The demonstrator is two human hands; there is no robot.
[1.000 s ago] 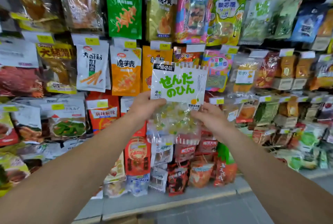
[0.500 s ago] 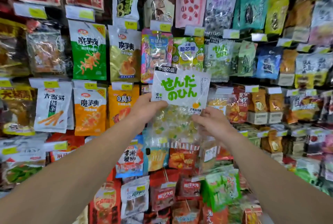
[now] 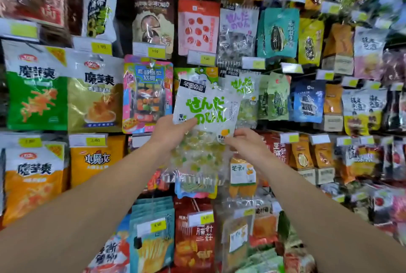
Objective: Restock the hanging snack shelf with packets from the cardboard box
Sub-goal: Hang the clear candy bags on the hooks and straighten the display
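I've lifted the candy packet (image 3: 205, 110) to frame centre — left hand (image 3: 170, 132) and right hand (image 3: 246, 143) both pinch it — now overlapping its hanging twin (image 3: 243, 88), so hooking comes next.

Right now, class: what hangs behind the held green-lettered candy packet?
Behind the candy packet, a matching green-lettered packet peeks out at its right. The peg and anything directly behind are covered.
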